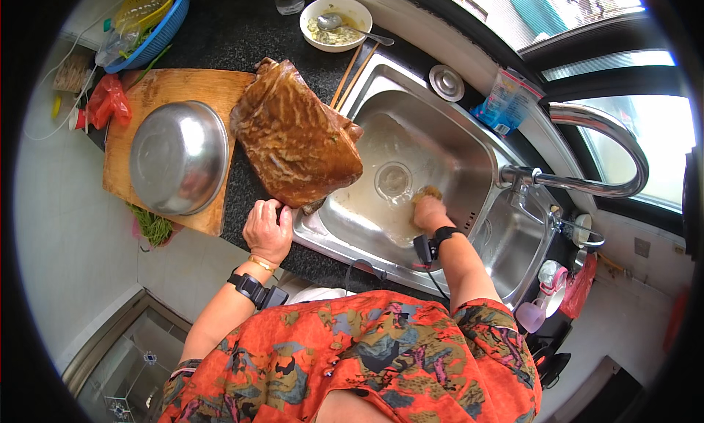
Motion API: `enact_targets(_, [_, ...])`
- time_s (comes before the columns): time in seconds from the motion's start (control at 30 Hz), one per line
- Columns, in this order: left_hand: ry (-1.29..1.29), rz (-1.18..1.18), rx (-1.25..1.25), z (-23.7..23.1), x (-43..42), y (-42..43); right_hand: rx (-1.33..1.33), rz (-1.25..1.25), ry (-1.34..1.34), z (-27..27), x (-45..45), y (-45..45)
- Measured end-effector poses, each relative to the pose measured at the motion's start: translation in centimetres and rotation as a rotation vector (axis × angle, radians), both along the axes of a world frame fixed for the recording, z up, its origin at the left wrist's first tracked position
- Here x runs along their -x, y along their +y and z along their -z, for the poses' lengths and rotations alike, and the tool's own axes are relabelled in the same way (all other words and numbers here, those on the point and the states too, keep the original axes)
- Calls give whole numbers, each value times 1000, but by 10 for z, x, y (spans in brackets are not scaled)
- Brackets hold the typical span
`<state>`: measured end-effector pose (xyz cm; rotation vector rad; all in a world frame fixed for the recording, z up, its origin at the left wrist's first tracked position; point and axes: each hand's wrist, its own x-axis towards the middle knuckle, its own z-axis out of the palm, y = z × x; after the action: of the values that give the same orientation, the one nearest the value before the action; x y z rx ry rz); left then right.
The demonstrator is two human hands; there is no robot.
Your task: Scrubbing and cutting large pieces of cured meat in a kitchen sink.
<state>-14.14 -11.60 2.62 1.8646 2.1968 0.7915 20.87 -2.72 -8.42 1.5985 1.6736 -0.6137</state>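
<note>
A large brown slab of what looks like cured meat (300, 137) rests across the dark counter and the sink's left rim. My left hand (268, 227) is at its near edge, fingers curled against it and fingertips partly hidden. My right hand (430, 212) reaches into the steel sink (379, 101), closed around a tan, rough-looking pad or cloth (427, 193). Cloudy shallow water (366, 203) covers the sink floor near the round drain (393, 180). Just right of my right hand is the basin wall.
An upturned metal bowl (179, 158) sits on a wooden cutting board (165, 84). Behind the slab are a white bowl with a spoon (336, 16) and chopsticks (346, 76). The curved faucet (599, 148) stands right. A blue basket (148, 51) occupies the far left.
</note>
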Motion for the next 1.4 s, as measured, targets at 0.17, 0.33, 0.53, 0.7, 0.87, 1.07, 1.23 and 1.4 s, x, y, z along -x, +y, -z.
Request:
enact_targets(0.17, [-27,2,60,-1,0,-2,313,-189,148,10,7,-38])
enact_targets(0.33, [-33,17,60,2,5,-5,548,-124,278,-38,39,-29])
enact_targets(0.53, [-54,74,14,1,5,-1,178,-121,315,-78,40,-16])
enact_targets(0.7, [-66,108,-18,5,7,0,-157,-40,211,-118,31,-24])
enact_targets(0.87, [-77,111,-3,4,6,0,-492,49,254,-149,0,-55])
enact_targets(1.07, [-54,104,-1,8,8,-3,-750,226,197,-186,-35,-87])
enact_targets(1.23, [-3,104,-2,12,-7,0,-894,367,38,-188,-95,-116])
enact_targets(1.4, [51,62,101,20,9,-4,-987,468,25,-168,-109,-115])
